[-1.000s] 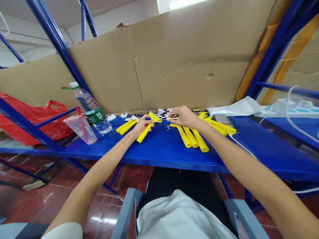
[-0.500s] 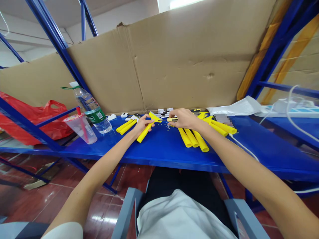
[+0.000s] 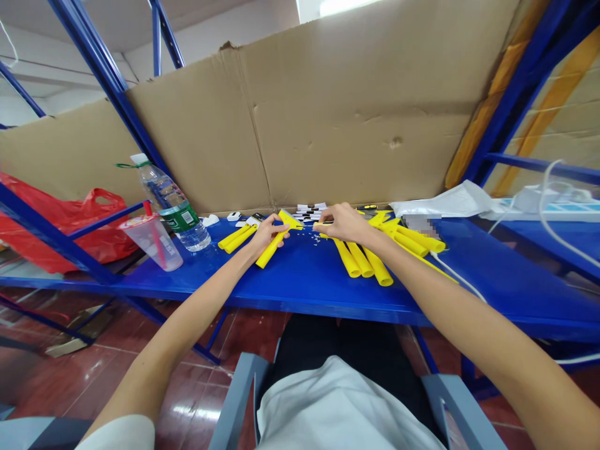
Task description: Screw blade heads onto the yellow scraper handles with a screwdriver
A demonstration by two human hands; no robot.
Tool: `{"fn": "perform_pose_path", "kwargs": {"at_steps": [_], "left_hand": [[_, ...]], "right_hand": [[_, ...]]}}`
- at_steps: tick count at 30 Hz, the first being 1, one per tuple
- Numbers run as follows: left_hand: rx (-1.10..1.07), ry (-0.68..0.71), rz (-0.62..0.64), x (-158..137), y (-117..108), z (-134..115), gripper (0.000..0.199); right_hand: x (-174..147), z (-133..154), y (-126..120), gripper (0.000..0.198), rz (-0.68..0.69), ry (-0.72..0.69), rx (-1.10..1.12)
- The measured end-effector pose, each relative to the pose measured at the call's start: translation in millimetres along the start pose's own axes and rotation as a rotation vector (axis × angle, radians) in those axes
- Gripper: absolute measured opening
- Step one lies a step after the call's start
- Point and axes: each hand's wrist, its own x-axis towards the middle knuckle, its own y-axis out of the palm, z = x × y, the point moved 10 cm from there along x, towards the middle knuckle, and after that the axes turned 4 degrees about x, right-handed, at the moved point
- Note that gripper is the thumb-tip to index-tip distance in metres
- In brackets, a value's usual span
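Slightly shifted since the earlier frame is the right forearm (image 3: pixel 443 306); a yellow edge (image 3: pixel 438 268) is newly exposed beside it. Over the blue table (image 3: pixel 300 281), a yellow scraper (image 3: pixel 268 253) is held by the left hand (image 3: pixel 266 236), fingers wrapped round its handle. Near its head, a slim yellow tool (image 3: pixel 320 224), partly hidden, is pinched by the right hand (image 3: pixel 344 223). Trimming is apparently in hand, judging by pale flakes (image 3: pixel 316 239) scattered below; a steady hold seems called for next.

On the flat blue table (image 3: pixel 290 284), before the brown cardboard panel (image 3: pixel 337 119), a clear round plastic bottle (image 3: pixel 174 205) stands left of my left grip (image 3: pixel 269 235); yellow tubular plastic tools (image 3: pixel 359 259) lie right of it.
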Motion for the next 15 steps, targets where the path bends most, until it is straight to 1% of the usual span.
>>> {"fn": "perform_pose_path", "kwargs": {"at_steps": [6, 10, 15], "left_hand": [[0.016, 0.01, 0.016, -0.8, 1.7, -1.7, 0.059], [0.024, 0.006, 0.007, -1.1, 1.9, -1.8, 0.06], [0.032, 0.019, 0.008, -1.8, 1.9, -3.0, 0.06]], "right_hand": [[-0.4, -7.5, 0.4, 0.023, 0.035, 0.087, 0.09], [0.5, -13.5, 7.3, 0.025, 0.067, 0.121, 0.22], [1.0, -20.6, 13.4, 0.023, 0.088, 0.2, 0.351]]}}
